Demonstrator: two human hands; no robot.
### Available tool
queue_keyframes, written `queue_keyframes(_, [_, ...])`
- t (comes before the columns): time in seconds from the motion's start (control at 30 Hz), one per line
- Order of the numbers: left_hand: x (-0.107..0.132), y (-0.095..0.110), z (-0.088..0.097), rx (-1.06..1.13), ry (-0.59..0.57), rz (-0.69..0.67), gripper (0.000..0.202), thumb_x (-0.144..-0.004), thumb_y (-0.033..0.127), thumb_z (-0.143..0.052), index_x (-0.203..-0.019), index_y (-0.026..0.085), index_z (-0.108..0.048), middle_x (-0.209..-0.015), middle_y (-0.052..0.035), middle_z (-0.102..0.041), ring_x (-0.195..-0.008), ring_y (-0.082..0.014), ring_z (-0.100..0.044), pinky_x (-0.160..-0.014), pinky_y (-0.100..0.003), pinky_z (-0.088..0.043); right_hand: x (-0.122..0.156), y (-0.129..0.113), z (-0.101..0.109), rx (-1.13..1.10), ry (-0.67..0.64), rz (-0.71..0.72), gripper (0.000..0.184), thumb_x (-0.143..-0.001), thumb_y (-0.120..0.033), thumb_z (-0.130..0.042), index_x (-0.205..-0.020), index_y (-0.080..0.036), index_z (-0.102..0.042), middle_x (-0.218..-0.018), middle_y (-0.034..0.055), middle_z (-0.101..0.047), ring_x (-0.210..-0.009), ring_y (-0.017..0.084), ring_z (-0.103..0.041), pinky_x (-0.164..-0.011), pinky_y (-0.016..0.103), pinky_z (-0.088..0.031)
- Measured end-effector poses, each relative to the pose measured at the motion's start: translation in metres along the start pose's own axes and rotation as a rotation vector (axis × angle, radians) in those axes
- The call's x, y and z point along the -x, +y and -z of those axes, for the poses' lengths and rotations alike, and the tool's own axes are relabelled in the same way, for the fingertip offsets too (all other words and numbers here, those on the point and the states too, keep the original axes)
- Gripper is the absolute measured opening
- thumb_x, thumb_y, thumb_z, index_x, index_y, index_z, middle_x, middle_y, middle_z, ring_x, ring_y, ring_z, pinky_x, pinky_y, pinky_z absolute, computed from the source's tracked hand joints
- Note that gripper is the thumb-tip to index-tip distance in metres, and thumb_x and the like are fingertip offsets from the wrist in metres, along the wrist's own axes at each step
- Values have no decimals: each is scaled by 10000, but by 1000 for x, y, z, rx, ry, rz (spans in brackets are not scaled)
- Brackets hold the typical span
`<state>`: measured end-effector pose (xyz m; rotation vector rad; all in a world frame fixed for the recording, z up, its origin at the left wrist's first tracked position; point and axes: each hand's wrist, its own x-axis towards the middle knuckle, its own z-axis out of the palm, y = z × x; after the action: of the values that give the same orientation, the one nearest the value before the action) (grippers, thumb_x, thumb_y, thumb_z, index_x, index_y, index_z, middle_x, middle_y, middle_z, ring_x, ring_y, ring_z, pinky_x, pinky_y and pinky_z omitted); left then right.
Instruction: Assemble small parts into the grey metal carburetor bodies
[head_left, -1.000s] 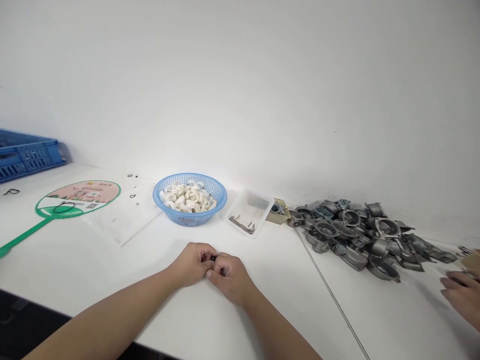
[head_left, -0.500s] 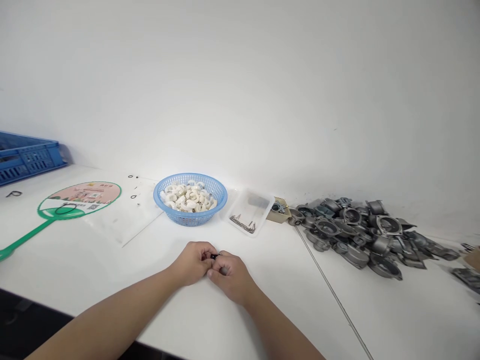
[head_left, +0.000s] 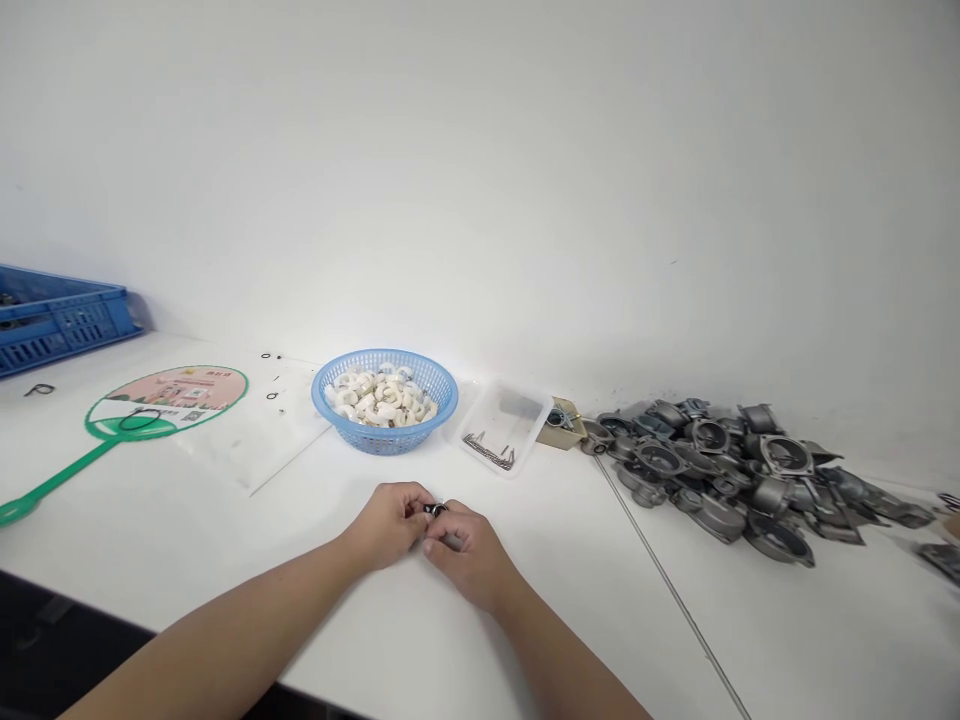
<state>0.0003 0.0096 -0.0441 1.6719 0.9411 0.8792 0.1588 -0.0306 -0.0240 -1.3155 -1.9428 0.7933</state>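
Observation:
Both of my hands meet over the white table (head_left: 405, 620), gripping one small dark, ring-like part (head_left: 435, 510) with a shiny edge. My left hand (head_left: 394, 525) pinches it from the left between thumb and fingertips. From the right, my right hand (head_left: 466, 552) closes on the same part, its fingers curled and the thumb bent beneath. Fingers cover most of the part, so its exact kind cannot be made out. Just beyond the hands stand a blue basket (head_left: 384, 440) of white ring-shaped pieces (head_left: 386, 395) and a clear plastic tray (head_left: 531, 420) holding several metal pins (head_left: 491, 452).
A heap of grey metal castings (head_left: 712, 465) lies at the right. Beside the tray sits a small yellowish box (head_left: 566, 436) with metal parts. At the left are a green-handled fan (head_left: 169, 400), a clear plastic bag (head_left: 262, 450), small black rings (head_left: 271, 396) and a blue crate (head_left: 67, 325).
The small part has turned in my fingers, and its shiny round edge now shows more. My right hand has shifted slightly right. The whole view has moved a little.

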Motion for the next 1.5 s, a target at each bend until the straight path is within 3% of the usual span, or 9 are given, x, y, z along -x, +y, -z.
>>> queue_keyframes(0.37, [0, 5, 3, -53, 33, -9, 171, -763, 283, -509, -774, 149, -615, -653, 9, -574, -595, -113, -469, -572, -227, -371, -1, -2, 0, 33, 15, -6, 118, -733, -218, -593, -621, -200, -625, -695, -20, -415, -624, 110, -466, -584, 249, -365])
queue_keyframes(0.6, [0, 11, 4, -146, 55, -39, 188, -785, 268, -463, -743, 152, -604, -625, 17, -551, -600, -117, -462, -571, -224, -361, -1, 1, -1, 45, 1, -17, 156, -726, -208, -581, -572, -189, -589, -732, -4, -468, -654, 121, -502, -595, 252, -384])
queue_keyframes(0.83, [-1, 8, 5, -167, 72, -58, 276, -830, 319, -411, -658, 157, -555, -595, 24, -514, -583, -113, -440, -558, -222, -341, -1, 5, -2, -18, -20, -11, 152, -742, -225, -582, -596, -187, -598, -805, 23, -525, -814, 165, -598, -690, 260, -443])
queue_keyframes(1.13, [-3, 7, 7, -210, 89, -85, 312, -847, 361, -389, -630, 167, -504, -572, 25, -473, -575, -116, -413, -548, -231, -314, -1, 0, -1, 2, -19, 4, 183, -742, -217, -575, -562, -186, -559, -792, 26, -545, -931, 182, -606, -695, 240, -452])
queue_keyframes(1.33, [-7, 0, 6, -210, 125, -79, 339, -852, 394, -374, -623, 170, -484, -556, 30, -444, -558, -115, -400, -534, -235, -302, -1, 4, -2, 59, -21, 14, 152, -731, -183, -557, -582, -188, -580, -863, 13, -596, -721, 118, -579, -634, 227, -434])
queue_keyframes(1.5, [-8, -2, 6, -194, 141, -68, 349, -858, 396, -349, -629, 170, -483, -543, 33, -437, -544, -114, -406, -528, -235, -305, -1, 5, -2, 52, -20, 6, 146, -732, -179, -549, -590, -191, -577, -866, 5, -599, -694, 108, -565, -617, 220, -423])
